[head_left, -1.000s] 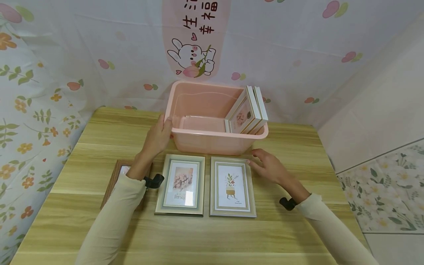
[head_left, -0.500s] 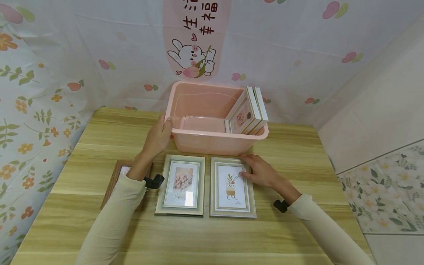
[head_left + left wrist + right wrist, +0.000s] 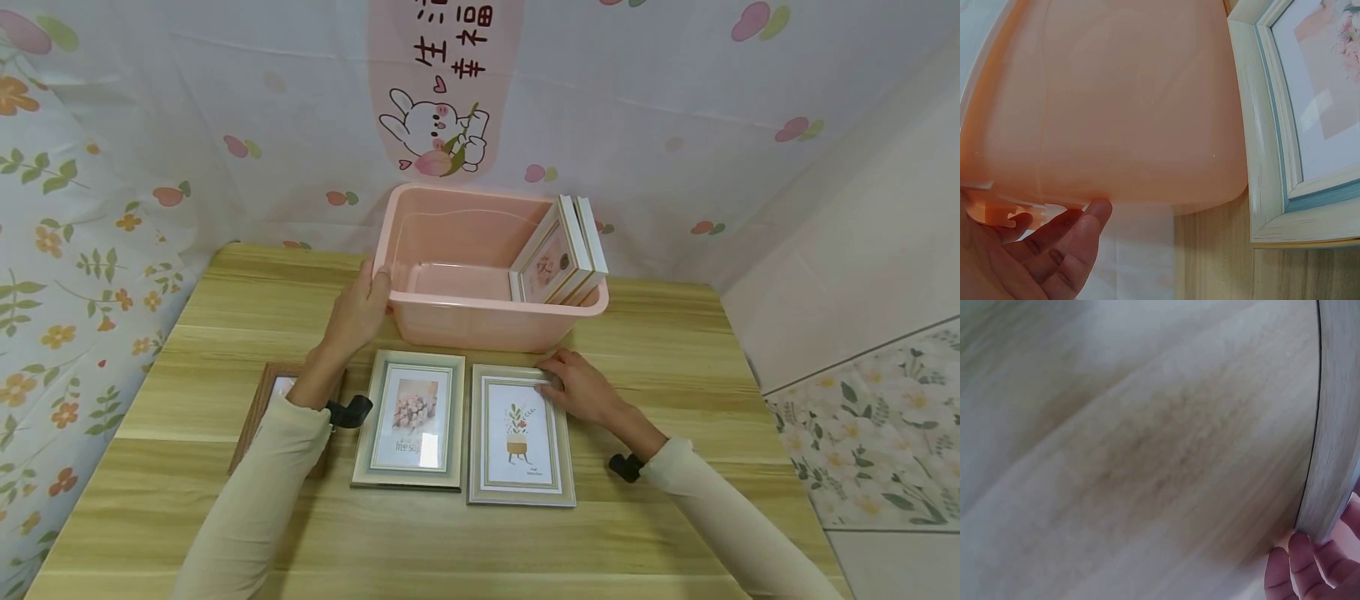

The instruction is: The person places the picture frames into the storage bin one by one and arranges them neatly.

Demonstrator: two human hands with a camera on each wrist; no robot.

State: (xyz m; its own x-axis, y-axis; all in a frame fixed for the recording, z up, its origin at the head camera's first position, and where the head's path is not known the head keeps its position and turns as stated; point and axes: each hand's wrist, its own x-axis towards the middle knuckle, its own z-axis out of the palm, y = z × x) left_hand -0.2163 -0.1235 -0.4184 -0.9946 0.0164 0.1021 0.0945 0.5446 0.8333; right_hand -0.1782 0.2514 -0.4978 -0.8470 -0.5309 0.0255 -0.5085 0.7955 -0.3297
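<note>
A pink plastic tub stands at the back of the table, and my left hand grips its left rim; in the left wrist view the fingers curl round the tub's edge. My right hand pinches the top right corner of a pale gold picture frame holding a plant print. In the right wrist view the fingertips touch the edge of that frame. Left of it lies a cream and blue-green picture frame with a flower print.
Two white picture frames lean upright inside the tub's right end. A brown wooden picture frame lies partly under my left forearm. The wooden table meets a patterned cloth backdrop behind the tub.
My right hand has come in from the right onto the pale gold picture frame's top corner. That frame has slid slightly nearer and to the left. The left hand has stayed put.
</note>
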